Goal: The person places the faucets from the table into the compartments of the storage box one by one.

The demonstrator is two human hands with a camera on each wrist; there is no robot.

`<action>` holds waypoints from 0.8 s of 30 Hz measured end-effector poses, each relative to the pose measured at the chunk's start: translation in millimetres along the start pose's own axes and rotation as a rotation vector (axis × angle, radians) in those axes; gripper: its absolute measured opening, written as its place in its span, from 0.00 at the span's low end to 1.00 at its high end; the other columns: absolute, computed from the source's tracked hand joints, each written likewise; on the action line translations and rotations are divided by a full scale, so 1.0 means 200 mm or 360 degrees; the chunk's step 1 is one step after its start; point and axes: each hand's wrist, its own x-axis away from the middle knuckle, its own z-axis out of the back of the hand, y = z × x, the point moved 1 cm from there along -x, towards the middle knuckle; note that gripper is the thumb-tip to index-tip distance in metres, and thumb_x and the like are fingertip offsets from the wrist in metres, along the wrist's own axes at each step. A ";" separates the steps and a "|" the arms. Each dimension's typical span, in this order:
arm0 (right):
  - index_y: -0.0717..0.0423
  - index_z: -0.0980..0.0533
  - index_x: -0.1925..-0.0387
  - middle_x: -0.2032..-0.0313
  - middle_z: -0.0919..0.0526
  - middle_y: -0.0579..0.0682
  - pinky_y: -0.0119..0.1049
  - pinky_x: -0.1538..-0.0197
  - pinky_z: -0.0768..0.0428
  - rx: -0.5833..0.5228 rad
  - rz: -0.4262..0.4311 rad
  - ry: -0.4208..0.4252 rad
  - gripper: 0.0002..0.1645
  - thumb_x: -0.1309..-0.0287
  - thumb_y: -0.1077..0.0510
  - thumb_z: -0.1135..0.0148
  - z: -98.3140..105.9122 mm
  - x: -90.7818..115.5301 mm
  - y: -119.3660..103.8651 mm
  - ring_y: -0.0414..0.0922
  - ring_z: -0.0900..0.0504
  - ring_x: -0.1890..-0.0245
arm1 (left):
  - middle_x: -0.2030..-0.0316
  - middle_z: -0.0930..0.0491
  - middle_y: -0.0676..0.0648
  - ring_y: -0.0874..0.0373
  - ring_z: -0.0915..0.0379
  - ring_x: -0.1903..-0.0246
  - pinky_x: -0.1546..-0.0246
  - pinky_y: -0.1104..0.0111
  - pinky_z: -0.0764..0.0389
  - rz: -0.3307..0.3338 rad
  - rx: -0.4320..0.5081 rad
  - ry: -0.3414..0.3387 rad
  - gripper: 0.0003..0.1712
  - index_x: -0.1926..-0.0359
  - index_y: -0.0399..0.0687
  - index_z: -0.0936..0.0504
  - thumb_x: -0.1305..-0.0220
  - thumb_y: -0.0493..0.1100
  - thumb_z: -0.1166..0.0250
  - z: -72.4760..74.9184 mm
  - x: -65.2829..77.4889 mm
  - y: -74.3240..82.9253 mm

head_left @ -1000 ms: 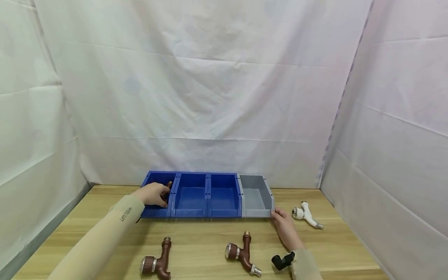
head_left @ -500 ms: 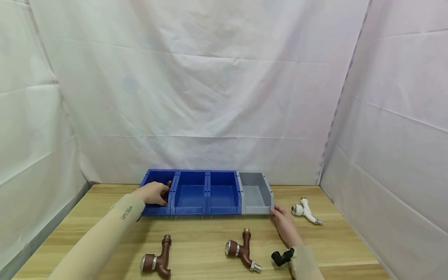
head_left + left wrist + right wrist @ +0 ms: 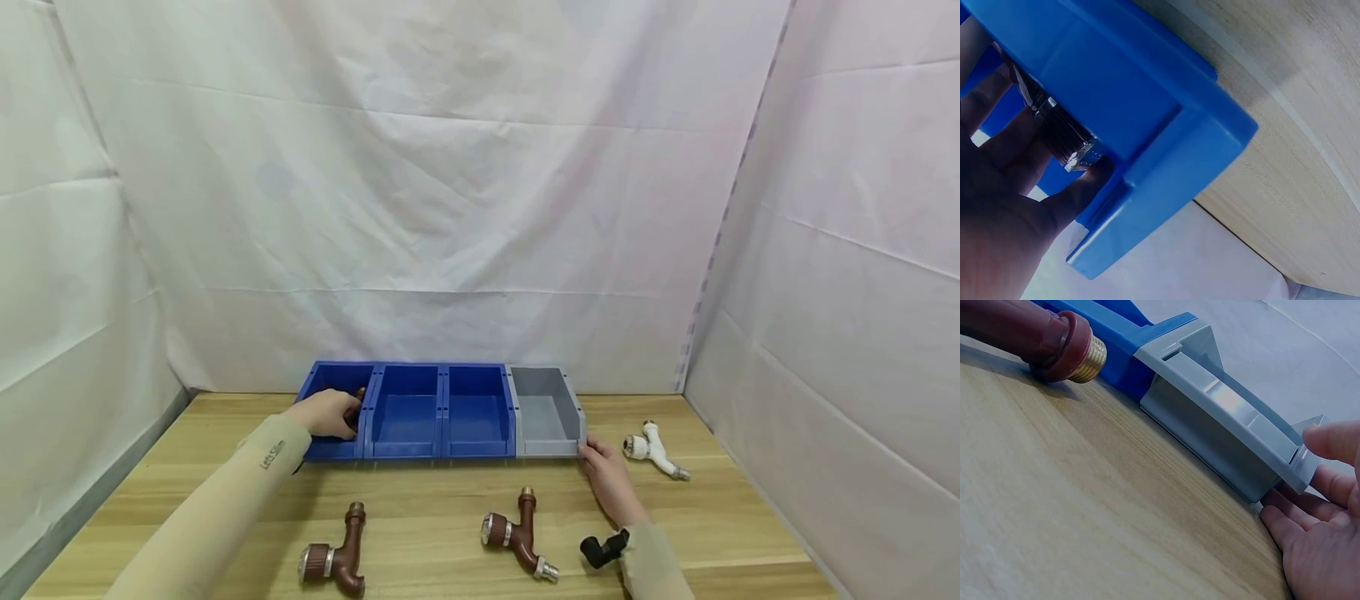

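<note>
A hand can reach into the two middle blue bins (image 3: 407, 417) or pass between the two brown taps (image 3: 525, 542) on the table (image 3: 427, 517), but the left hand (image 3: 327, 412) with its dark tap (image 3: 1065, 136) blocks the left blue bin (image 3: 330, 451), and the right hand (image 3: 611, 481) blocks the grey bin (image 3: 551, 448) corner.

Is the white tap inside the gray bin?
No, the white tap lies on the wooden table, to the right of the gray bin.

Left hand (image 3: 324, 413) grips, arm (image 3: 213, 504) outstretched; right hand (image 3: 611, 483) pinches, thumb (image 3: 1336, 440) uppermost.
</note>
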 end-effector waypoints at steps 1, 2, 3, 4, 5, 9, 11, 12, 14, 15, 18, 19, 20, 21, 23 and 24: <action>0.74 0.42 0.33 0.33 0.40 0.68 0.33 0.39 0.32 0.0004 0.0000 0.0003 0.27 0.28 0.63 0.54 0.00 0.00 0.00 0.45 0.32 0.38 | 0.76 0.28 0.54 0.58 0.35 0.75 0.72 0.63 0.33 0.0000 -0.0001 0.0002 0.11 0.69 0.50 0.21 0.50 0.40 0.26 0.00 0.00 0.00; 0.74 0.42 0.33 0.33 0.40 0.68 0.33 0.39 0.32 -0.0002 -0.0004 0.0007 0.27 0.28 0.63 0.54 0.00 0.00 0.00 0.46 0.33 0.38 | 0.76 0.28 0.54 0.58 0.35 0.75 0.72 0.63 0.33 0.0000 -0.0004 0.0003 0.11 0.69 0.50 0.21 0.50 0.40 0.26 0.00 -0.01 -0.01; 0.74 0.42 0.33 0.33 0.40 0.68 0.33 0.39 0.32 0.0004 -0.0001 0.0005 0.28 0.28 0.63 0.54 0.00 0.00 0.00 0.48 0.34 0.37 | 0.76 0.27 0.54 0.58 0.35 0.75 0.72 0.62 0.33 0.0001 -0.0007 0.0005 0.11 0.69 0.50 0.21 0.50 0.40 0.25 0.00 -0.01 -0.01; 0.74 0.42 0.33 0.33 0.41 0.68 0.33 0.39 0.32 0.0002 -0.0003 0.0003 0.28 0.28 0.63 0.54 0.00 0.00 0.00 0.49 0.36 0.36 | 0.76 0.27 0.54 0.58 0.35 0.75 0.72 0.62 0.33 0.0002 -0.0012 0.0005 0.11 0.69 0.50 0.21 0.50 0.40 0.25 0.00 -0.01 -0.01; 0.74 0.43 0.33 0.33 0.41 0.69 0.33 0.39 0.33 0.0008 0.0000 -0.0001 0.28 0.28 0.63 0.54 0.00 0.00 0.00 0.51 0.37 0.35 | 0.76 0.27 0.54 0.58 0.34 0.75 0.72 0.62 0.32 0.0003 -0.0015 0.0004 0.11 0.69 0.50 0.21 0.50 0.40 0.25 0.00 -0.02 -0.01; 0.75 0.43 0.33 0.33 0.41 0.69 0.32 0.40 0.32 0.0000 -0.0009 0.0005 0.28 0.28 0.64 0.54 0.00 -0.01 0.00 0.52 0.38 0.34 | 0.76 0.27 0.54 0.58 0.34 0.75 0.71 0.62 0.32 0.0006 -0.0018 -0.0001 0.11 0.69 0.50 0.21 0.51 0.41 0.25 0.00 -0.02 -0.01; 0.75 0.42 0.33 0.33 0.41 0.68 0.31 0.41 0.31 -0.0006 -0.0021 0.0014 0.27 0.28 0.65 0.55 0.00 0.00 0.00 0.49 0.36 0.36 | 0.75 0.27 0.54 0.58 0.34 0.74 0.71 0.62 0.32 0.0009 -0.0012 -0.0007 0.11 0.67 0.49 0.20 0.50 0.41 0.25 -0.01 -0.02 -0.01; 0.74 0.42 0.33 0.33 0.41 0.68 0.30 0.42 0.31 -0.0006 -0.0024 0.0017 0.27 0.28 0.65 0.56 0.00 0.00 0.00 0.47 0.34 0.37 | 0.75 0.26 0.54 0.58 0.34 0.74 0.71 0.62 0.32 0.0010 -0.0009 -0.0010 0.11 0.66 0.49 0.19 0.50 0.41 0.25 -0.01 -0.01 -0.01; 0.74 0.42 0.33 0.33 0.40 0.68 0.29 0.42 0.30 -0.0004 -0.0025 0.0023 0.26 0.28 0.65 0.56 0.00 0.00 0.00 0.44 0.32 0.39 | 0.75 0.26 0.54 0.58 0.33 0.74 0.71 0.62 0.31 0.0009 -0.0011 -0.0012 0.11 0.65 0.49 0.18 0.50 0.41 0.25 -0.01 -0.01 0.00; 0.75 0.42 0.33 0.33 0.40 0.68 0.29 0.42 0.30 -0.0001 -0.0021 0.0022 0.27 0.28 0.65 0.56 0.00 0.00 0.00 0.42 0.31 0.40 | 0.75 0.26 0.54 0.58 0.33 0.74 0.72 0.61 0.32 0.0005 -0.0012 -0.0011 0.11 0.65 0.48 0.18 0.50 0.41 0.26 -0.01 -0.01 0.00; 0.76 0.42 0.34 0.34 0.40 0.69 0.31 0.41 0.31 0.0015 -0.0004 0.0019 0.27 0.28 0.64 0.54 -0.01 0.00 0.00 0.40 0.30 0.42 | 0.77 0.27 0.54 0.58 0.34 0.75 0.72 0.62 0.32 0.0009 -0.0021 -0.0004 0.10 0.68 0.49 0.19 0.50 0.40 0.26 -0.01 -0.01 0.00; 0.76 0.42 0.33 0.34 0.40 0.70 0.31 0.41 0.31 0.0016 -0.0005 0.0020 0.28 0.28 0.64 0.53 -0.01 0.00 0.00 0.40 0.30 0.42 | 0.77 0.28 0.54 0.58 0.34 0.75 0.72 0.62 0.33 0.0005 -0.0027 0.0004 0.10 0.69 0.49 0.20 0.50 0.40 0.25 -0.01 -0.01 0.00; 0.76 0.42 0.33 0.34 0.40 0.70 0.32 0.40 0.31 0.0018 -0.0007 0.0022 0.28 0.29 0.64 0.53 0.00 0.00 0.00 0.40 0.29 0.42 | 0.78 0.28 0.54 0.58 0.35 0.76 0.72 0.62 0.33 0.0000 -0.0031 0.0009 0.10 0.70 0.49 0.21 0.50 0.40 0.26 -0.01 -0.01 0.00; 0.76 0.42 0.33 0.34 0.40 0.70 0.33 0.40 0.32 0.0022 -0.0008 0.0024 0.28 0.28 0.63 0.53 -0.01 0.00 0.00 0.40 0.29 0.42 | 0.78 0.29 0.54 0.58 0.35 0.76 0.72 0.62 0.33 -0.0003 -0.0034 0.0014 0.10 0.71 0.49 0.21 0.50 0.40 0.26 -0.01 -0.01 0.00; 0.76 0.43 0.33 0.33 0.41 0.70 0.34 0.39 0.33 0.0031 -0.0015 0.0019 0.28 0.28 0.63 0.54 0.00 0.00 0.00 0.40 0.30 0.42 | 0.78 0.29 0.54 0.58 0.35 0.76 0.72 0.62 0.33 -0.0005 -0.0038 0.0022 0.11 0.71 0.49 0.21 0.50 0.40 0.25 0.00 -0.01 0.00; 0.75 0.43 0.33 0.33 0.41 0.69 0.34 0.38 0.33 0.0036 -0.0021 0.0017 0.28 0.28 0.63 0.54 0.00 0.00 0.00 0.40 0.30 0.42 | 0.78 0.29 0.54 0.58 0.35 0.76 0.72 0.62 0.33 -0.0005 -0.0040 0.0023 0.11 0.71 0.50 0.21 0.50 0.40 0.25 0.00 -0.01 0.00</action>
